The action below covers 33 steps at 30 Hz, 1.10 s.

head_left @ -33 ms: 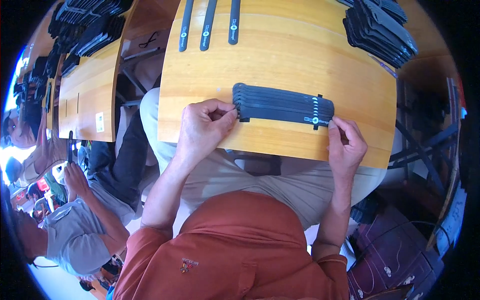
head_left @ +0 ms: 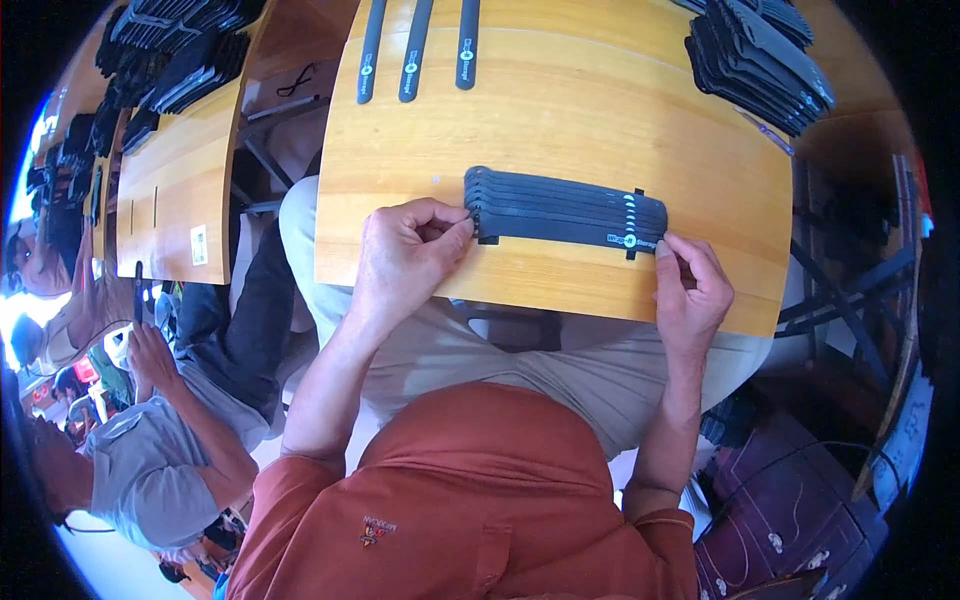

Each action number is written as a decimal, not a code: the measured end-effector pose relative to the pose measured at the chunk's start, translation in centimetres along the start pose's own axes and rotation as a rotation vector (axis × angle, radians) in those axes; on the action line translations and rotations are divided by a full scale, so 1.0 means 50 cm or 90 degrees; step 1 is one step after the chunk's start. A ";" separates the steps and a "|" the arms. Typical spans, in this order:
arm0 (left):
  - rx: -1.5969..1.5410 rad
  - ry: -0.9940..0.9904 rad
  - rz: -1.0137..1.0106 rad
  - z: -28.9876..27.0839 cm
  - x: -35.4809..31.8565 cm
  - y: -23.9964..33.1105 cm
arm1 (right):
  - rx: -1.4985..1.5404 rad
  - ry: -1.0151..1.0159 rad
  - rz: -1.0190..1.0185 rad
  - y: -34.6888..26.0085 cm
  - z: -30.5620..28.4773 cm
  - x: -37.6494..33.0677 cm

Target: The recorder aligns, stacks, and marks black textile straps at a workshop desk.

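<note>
- Two bare hands are meeting a row of dark straps point(head_left: 560, 208) at its opposite ends, over the near part of a light wooden table point(head_left: 400, 180).
- The left hand point(head_left: 415, 255) is pinching the left end of the row between thumb and forefinger, its other fingers curling in toward the palm.
- The right hand point(head_left: 693, 295) is pinching the lower right corner with thumb and fingertips; exactly how many layers it is gripping I cannot tell, since the fingers are covering that spot.
- The row is lying flat, sloping slightly down toward the right, its straps overlapping lengthwise so that only a narrow strip of most is showing, while the nearest one is showing its full width and pale print.
- Small black tabs are sticking out above and below the row near its right end, and another is poking out below the left end.
- Three single straps are lying lengthwise at the far side of the table: a left strap point(head_left: 371, 55), a middle strap point(head_left: 414, 55) and a right strap point(head_left: 468, 45), none touching another.
- A dark stack point(head_left: 755, 70) is resting at the far right corner, with a thin purple object point(head_left: 765, 132) lying just beside it.
- On the left, a co-worker in a grey shirt point(head_left: 160, 490) is sitting near a second wooden table point(head_left: 170, 225), holding up a dark strip point(head_left: 138, 300).
- More dark piles point(head_left: 200, 65) are covering that table's far end.
</note>
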<state>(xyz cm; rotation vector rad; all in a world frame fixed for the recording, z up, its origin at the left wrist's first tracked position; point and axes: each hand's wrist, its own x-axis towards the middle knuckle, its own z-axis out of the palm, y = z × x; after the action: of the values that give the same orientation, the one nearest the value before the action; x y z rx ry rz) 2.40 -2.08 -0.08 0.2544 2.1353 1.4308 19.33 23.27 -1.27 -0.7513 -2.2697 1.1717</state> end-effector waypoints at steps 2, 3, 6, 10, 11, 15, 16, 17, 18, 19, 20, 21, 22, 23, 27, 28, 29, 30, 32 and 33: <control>-0.006 0.006 -0.006 0.003 0.000 0.003 | -0.004 0.004 -0.017 0.002 0.000 0.002; -0.011 0.013 -0.012 0.004 -0.001 0.004 | -0.008 0.006 -0.034 0.001 -0.001 0.002; 0.004 0.022 0.011 0.006 0.001 -0.003 | -0.005 0.010 -0.002 0.003 -0.001 -0.001; 0.002 0.023 -0.012 0.005 -0.002 0.004 | -0.012 0.017 -0.032 0.002 0.002 0.000; 0.005 0.024 -0.013 0.006 -0.002 0.006 | -0.009 0.014 -0.020 0.004 0.003 -0.002; 0.011 0.022 0.006 0.004 0.000 0.000 | -0.035 0.025 -0.068 0.009 0.005 0.000; 0.011 0.022 0.007 0.003 0.000 0.000 | -0.036 0.025 -0.069 0.007 0.005 0.000; 0.005 0.018 -0.004 0.003 0.000 0.001 | -0.035 0.025 -0.065 0.004 0.006 0.000; -0.002 0.013 -0.014 0.003 0.000 0.003 | -0.035 0.026 -0.061 0.002 0.006 0.000; -0.003 0.012 -0.013 0.003 0.001 0.004 | -0.037 0.027 -0.062 0.001 0.005 0.000; 0.004 0.013 -0.015 0.004 0.001 0.005 | -0.042 0.027 -0.066 0.001 0.005 0.001; 0.013 0.016 -0.018 0.004 0.001 0.005 | -0.046 0.026 -0.070 0.003 0.005 0.001; 0.013 0.016 -0.017 0.004 0.001 0.005 | -0.047 0.027 -0.070 0.004 0.007 0.000; 0.017 0.016 -0.015 0.003 0.001 0.004 | -0.042 0.029 -0.067 0.006 0.008 0.000; -0.001 0.010 -0.010 0.003 0.002 0.004 | -0.038 0.029 -0.052 0.004 0.008 -0.002; -0.002 0.010 -0.009 0.004 0.002 0.005 | -0.039 0.030 -0.052 0.003 0.008 -0.002; -0.002 0.010 -0.013 0.004 0.002 0.006 | -0.039 0.030 -0.052 0.001 0.008 -0.002; -0.002 0.010 -0.016 0.004 0.002 0.007 | -0.040 0.030 -0.051 0.001 0.008 -0.001; -0.005 0.011 -0.013 0.005 0.003 0.005 | -0.045 0.033 -0.062 0.005 0.008 -0.001; -0.007 0.012 -0.011 0.005 0.003 0.004 | -0.049 0.035 -0.071 0.007 0.008 -0.001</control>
<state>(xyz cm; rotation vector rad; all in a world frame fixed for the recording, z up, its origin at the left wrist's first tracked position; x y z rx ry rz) 2.38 -1.73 -0.04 0.2191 2.1394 1.4399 19.21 23.17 -1.78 -0.6673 -2.2900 1.0062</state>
